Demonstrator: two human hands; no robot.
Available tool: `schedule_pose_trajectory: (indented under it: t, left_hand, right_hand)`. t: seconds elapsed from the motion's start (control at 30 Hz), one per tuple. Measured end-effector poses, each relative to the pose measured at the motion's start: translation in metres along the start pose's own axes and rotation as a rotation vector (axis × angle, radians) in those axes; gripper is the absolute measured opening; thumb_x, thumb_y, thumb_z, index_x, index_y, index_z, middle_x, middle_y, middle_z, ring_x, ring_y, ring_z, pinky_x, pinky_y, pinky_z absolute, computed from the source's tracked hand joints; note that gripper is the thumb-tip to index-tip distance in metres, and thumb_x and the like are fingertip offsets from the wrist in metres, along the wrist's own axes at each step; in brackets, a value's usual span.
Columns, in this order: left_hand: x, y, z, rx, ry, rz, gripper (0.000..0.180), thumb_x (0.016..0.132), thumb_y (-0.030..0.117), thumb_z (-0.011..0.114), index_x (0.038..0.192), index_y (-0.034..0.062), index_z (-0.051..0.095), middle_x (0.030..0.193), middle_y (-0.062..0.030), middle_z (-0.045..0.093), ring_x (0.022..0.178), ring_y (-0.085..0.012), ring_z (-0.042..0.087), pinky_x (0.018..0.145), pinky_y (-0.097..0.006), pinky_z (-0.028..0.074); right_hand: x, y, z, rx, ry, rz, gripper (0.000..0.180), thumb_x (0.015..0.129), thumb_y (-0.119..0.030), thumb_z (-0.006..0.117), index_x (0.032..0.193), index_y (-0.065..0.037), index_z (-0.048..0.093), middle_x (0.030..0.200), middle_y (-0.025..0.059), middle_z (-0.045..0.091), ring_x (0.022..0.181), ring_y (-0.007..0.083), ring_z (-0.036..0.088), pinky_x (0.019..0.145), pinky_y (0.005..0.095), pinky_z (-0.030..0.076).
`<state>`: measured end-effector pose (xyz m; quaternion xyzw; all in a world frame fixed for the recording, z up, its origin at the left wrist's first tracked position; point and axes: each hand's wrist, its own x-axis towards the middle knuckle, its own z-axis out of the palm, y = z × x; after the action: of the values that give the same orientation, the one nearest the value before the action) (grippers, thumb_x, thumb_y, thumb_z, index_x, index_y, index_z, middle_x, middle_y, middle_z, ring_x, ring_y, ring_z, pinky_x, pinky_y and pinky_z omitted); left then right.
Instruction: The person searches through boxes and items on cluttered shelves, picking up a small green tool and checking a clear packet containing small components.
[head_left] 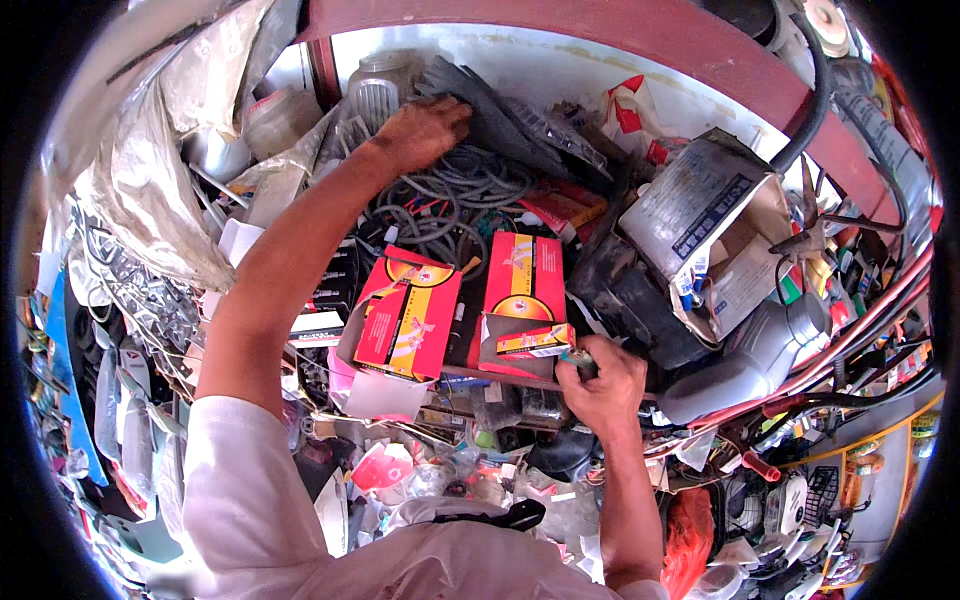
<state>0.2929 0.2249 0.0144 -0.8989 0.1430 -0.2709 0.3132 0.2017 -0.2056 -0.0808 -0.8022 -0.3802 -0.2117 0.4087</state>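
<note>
My left hand (428, 132) reaches to the back, its fingers curled over the edge of a dark grey ribbed sheet (500, 120). Below it lies a heap of coiled grey cable (450, 205). At the front, my right hand (607, 385) is closed with thumb and forefinger pinched around a small greenish thing (577, 359), too covered to name. That hand sits by the corner of an open red and yellow box (522, 280). A smaller carton (535, 342) of the same colours lies on the box's front end. Left of it stands another red and yellow box (408, 318), flaps open.
A torn white carton (695, 205) rests on a black case (640, 310) at the right. Beside it lies a grey plastic bottle (755, 355). A glass jar (382, 85) stands at the back left. Plastic sheeting (150, 190) hangs left. Clutter surrounds the shelf.
</note>
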Motion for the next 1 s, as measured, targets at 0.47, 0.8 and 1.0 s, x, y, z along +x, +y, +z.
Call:
schedule_pose_trajectory:
  t: [0.47,0.8,1.0]
  left_hand:
    - [0.055,-0.046,-0.037,-0.615,-0.204,-0.003,0.027,0.088,0.011,0.072,0.112,-0.0013,0.068,0.104,-0.0193,0.074,0.095,-0.0348,0.070,0.083,-0.044,0.054]
    - [0.015,0.050,-0.093,-0.454,-0.636,-0.195,0.103,0.067,0.066,0.085,0.145,0.0067,0.056,0.148,-0.0232,0.055,0.137,-0.0412,0.052,0.119,-0.048,0.037]
    - [0.013,0.054,-0.052,-0.381,-0.799,-0.218,0.075,0.076,0.051,0.077,0.136,0.0071,0.064,0.147,-0.0163,0.059,0.139,-0.0334,0.052,0.117,-0.046,0.038]
  right_hand:
    - [0.000,-0.002,-0.006,0.033,-0.010,0.067,0.017,0.075,-0.015,0.074,0.088,-0.004,0.070,0.080,0.0154,0.072,0.071,0.0351,0.072,0.066,0.0427,0.058]
    - [-0.002,0.002,-0.004,0.005,0.014,0.058,0.017,0.074,-0.015,0.074,0.087,-0.004,0.070,0.082,0.0162,0.073,0.072,0.0361,0.072,0.066,0.0429,0.058]
    - [-0.001,0.000,-0.003,0.052,0.008,0.077,0.015,0.075,-0.015,0.074,0.085,-0.005,0.069,0.077,0.0144,0.071,0.068,0.0353,0.070,0.064,0.0439,0.057]
